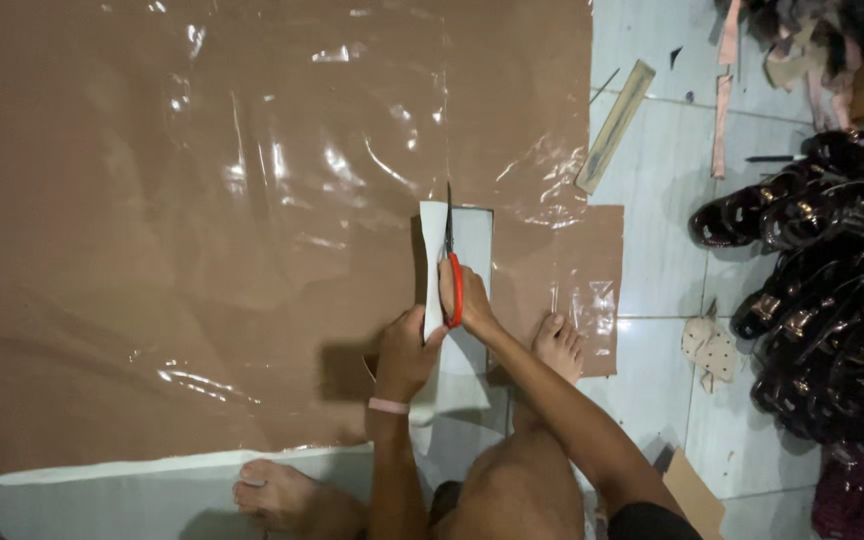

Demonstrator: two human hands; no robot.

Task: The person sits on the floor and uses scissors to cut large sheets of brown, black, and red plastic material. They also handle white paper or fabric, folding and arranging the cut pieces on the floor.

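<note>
Right hand [470, 305] clamped on red-handled scissors [450, 262], brown glossy sheet [202, 200] being cut, left hand [407, 355] closed on pale cut strip [434, 260].

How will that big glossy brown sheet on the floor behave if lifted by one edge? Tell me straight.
The brown sheet would probably flop and drape: it shows soft wrinkles and ripples. Its shiny, film-like surface suggests it may be slippery. It looks thin and light, since the scissors in the right hand cut through it.
</note>
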